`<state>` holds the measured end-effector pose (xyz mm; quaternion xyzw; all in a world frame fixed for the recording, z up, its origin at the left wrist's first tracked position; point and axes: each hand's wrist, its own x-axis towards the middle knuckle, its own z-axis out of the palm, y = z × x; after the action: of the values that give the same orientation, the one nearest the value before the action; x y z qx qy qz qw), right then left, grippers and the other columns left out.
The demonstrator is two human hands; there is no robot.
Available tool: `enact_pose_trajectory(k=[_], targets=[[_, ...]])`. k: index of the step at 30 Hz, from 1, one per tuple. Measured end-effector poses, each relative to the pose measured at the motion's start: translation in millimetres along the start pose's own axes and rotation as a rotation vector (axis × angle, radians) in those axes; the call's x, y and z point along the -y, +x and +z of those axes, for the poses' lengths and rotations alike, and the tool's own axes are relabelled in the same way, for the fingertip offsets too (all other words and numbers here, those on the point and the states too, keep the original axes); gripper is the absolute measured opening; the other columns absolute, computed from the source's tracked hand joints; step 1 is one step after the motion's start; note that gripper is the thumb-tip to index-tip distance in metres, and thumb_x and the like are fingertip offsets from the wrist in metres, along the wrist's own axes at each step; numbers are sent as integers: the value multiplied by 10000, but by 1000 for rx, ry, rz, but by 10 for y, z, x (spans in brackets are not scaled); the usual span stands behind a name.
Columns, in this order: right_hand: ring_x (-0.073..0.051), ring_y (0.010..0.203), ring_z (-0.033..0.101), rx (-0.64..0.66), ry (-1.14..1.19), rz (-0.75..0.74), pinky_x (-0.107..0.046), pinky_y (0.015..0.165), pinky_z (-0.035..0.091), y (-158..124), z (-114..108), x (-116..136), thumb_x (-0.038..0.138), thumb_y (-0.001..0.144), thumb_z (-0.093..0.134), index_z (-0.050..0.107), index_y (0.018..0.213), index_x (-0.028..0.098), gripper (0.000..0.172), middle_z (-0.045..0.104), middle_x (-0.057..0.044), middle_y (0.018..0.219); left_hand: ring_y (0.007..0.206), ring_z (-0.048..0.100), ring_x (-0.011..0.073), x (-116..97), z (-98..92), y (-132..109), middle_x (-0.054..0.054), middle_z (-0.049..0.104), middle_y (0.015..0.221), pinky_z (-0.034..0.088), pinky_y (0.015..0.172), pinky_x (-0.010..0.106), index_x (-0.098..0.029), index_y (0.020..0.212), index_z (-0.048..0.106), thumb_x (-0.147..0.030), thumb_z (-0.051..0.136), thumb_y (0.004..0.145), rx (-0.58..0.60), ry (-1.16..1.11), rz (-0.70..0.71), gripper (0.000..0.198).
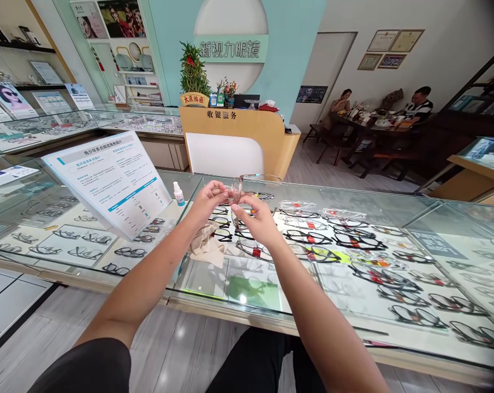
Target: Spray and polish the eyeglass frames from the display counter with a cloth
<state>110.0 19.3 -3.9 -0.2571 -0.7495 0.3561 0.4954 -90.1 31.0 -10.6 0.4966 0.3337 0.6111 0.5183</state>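
Note:
Above the glass counter, a pair of eyeglasses (237, 189) with a thin frame is held up between both hands, one temple reaching right. My left hand (208, 201) pinches it from the left with thumb and fingers. On the other side, my right hand (258, 218) is closed on the lower part of the same frame. A crumpled beige cloth (208, 246) lies just below my left hand. Left of it stands a small white spray bottle (178, 195) with a blue label. Several eyeglasses with red tags (310, 238) spread out to the right of my hands.
The glass display counter (250, 307) runs across in front of me, with more eyeglasses inside. A large printed sign (111, 183) stands on it at left. Beyond is a wooden cashier desk (234, 123) with a plant (192, 71). Two people sit at a table at back right.

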Motion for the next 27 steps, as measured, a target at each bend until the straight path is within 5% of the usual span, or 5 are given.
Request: enact_pose_trajectory(k=[15,27], targets=[[-347,1370,703,66,121,62,-576,1275,424,-35,70,161,792,919,763,804,890,294,500,843,-77,1341,721,602,142,-95,69,-48,-19,643,828,458,715,314,-207,919,654,-233,854,717,109,-241,-75,286],[-346,1434,675,72,185,84,-550,1273,465,-42,84,69,769,931,765,799,893,284,487,817,-89,1336,763,635,132,-25,59,-11,-38,682,833,482,746,304,-214,935,643,-276,936,699,8,-250,-38,382]])
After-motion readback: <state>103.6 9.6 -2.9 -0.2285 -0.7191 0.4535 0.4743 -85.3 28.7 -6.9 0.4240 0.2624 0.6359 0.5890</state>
